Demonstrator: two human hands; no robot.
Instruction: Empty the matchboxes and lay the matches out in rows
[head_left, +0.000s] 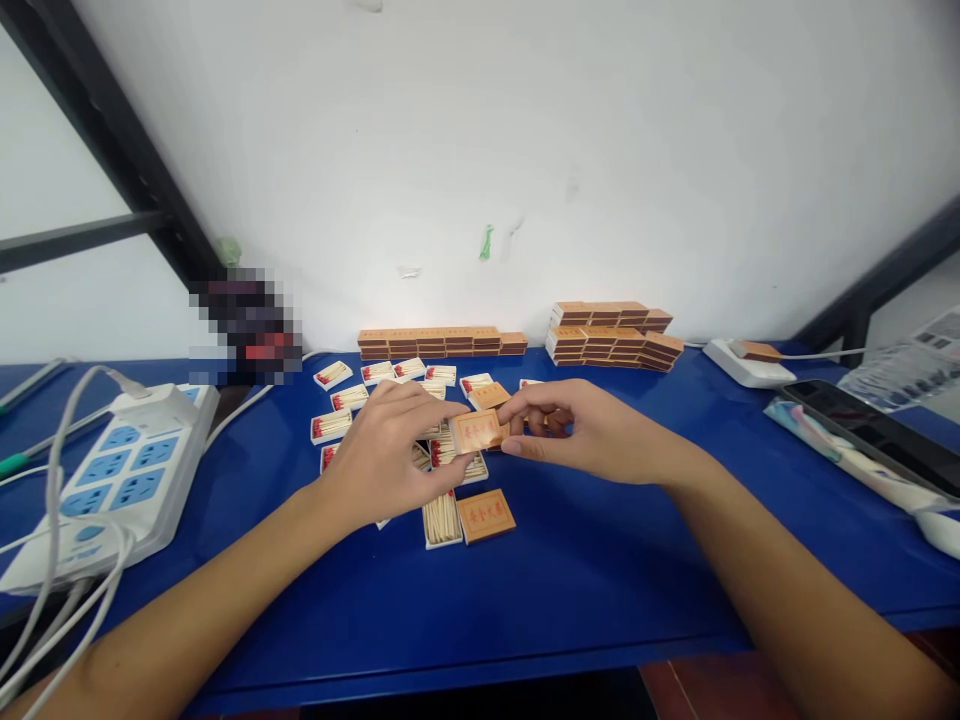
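Observation:
A matchbox with red lettering on its orange sleeve is held between both hands above the blue table. My left hand pinches its left end between thumb and fingers. At its right end, my right hand grips with thumb and index finger. Under and around the hands lie several white trays of red-tipped matches, such as an open tray near the front. Beside that tray rests an orange matchbox sleeve. Another orange piece shows just behind the held box; its lower part is hidden.
Stacked matchboxes stand along the wall in a long row and a taller pile. A white power strip with cables lies on the left. To the right are a black phone and a white adapter on the blue table.

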